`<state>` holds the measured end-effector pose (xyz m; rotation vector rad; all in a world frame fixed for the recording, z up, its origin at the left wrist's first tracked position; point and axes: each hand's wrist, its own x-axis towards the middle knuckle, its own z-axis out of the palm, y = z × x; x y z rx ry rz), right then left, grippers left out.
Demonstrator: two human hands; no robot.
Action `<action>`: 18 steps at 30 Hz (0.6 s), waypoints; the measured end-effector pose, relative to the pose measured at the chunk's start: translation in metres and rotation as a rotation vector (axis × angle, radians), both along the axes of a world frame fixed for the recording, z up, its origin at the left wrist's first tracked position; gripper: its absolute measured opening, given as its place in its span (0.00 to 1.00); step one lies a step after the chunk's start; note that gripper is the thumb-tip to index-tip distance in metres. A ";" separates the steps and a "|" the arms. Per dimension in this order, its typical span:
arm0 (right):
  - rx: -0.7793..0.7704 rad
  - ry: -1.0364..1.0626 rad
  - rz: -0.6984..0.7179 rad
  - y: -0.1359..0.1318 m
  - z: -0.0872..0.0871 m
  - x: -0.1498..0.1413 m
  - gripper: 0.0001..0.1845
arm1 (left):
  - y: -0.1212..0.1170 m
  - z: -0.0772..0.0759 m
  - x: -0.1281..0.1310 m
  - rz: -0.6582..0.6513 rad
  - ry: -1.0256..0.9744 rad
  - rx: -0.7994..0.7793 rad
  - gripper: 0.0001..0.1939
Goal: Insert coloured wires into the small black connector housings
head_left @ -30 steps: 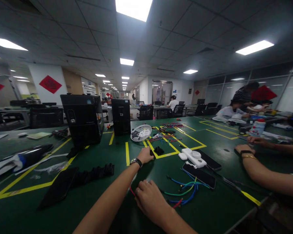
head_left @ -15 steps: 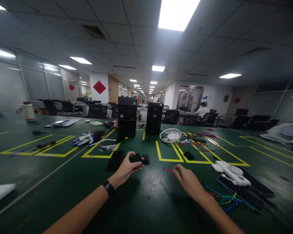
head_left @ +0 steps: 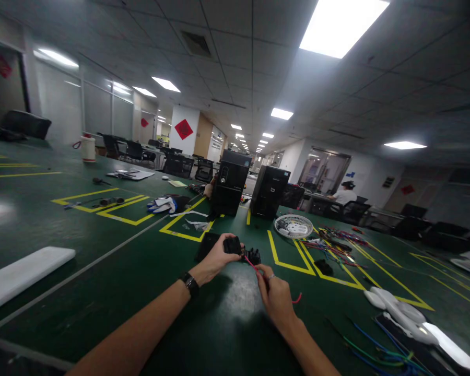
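Observation:
My left hand is closed around a small black block-shaped part, held just above the green table. Pinched in my right hand is a thin red wire. Its front end reaches the black part; whether it is inserted I cannot tell. The other end of the wire sticks out behind the right hand. Just right of the held block are more small black pieces, and I cannot make out if they are joined to it. A flat black object lies partly hidden behind my left hand.
Two black computer towers stand ahead, with a white round basket on the right. Beyond it lie tangled wires. Blue and green wires and a white device are at front right. Gloves lie left. A person sits far back.
My right hand has moved left, bringing the red wire's end up to the black part. The left hand still holds that part. The camera view has turned left and tilted.

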<state>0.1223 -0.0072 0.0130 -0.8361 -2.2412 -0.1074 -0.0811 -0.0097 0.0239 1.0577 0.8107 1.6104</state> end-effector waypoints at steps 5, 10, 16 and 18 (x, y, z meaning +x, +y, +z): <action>-0.009 -0.025 -0.003 -0.001 0.001 0.000 0.17 | -0.001 0.000 0.006 -0.072 -0.118 -0.045 0.33; -0.016 -0.035 -0.009 -0.002 -0.001 -0.001 0.16 | -0.008 0.009 0.008 -0.066 -0.113 -0.075 0.30; -0.035 -0.074 -0.035 -0.002 -0.004 0.000 0.16 | -0.013 0.012 0.013 -0.046 -0.064 -0.046 0.25; -0.025 -0.113 -0.044 -0.004 -0.004 -0.001 0.16 | -0.014 0.010 0.015 -0.015 -0.023 -0.033 0.24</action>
